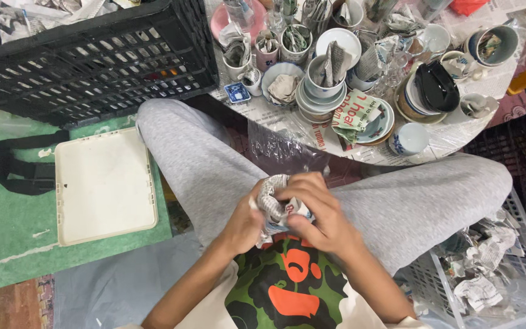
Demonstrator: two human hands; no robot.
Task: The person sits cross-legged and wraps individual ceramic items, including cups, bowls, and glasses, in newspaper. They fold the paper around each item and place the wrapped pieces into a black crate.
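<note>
Crumpled newsprint bundle [277,204] | left hand [245,222] cups it | right hand [315,210] fingers pressed over it | lap

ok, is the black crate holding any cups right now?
No. The black crate lies tipped on its side with only crumpled paper near it; the cups stand on the newspaper-covered table.

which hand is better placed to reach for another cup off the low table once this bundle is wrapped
Probably the right hand. It lies on top of the newspaper-wrapped bundle, on the side nearer the blue-patterned cup on the table's near edge. The left hand cradles the bundle from below.
</note>
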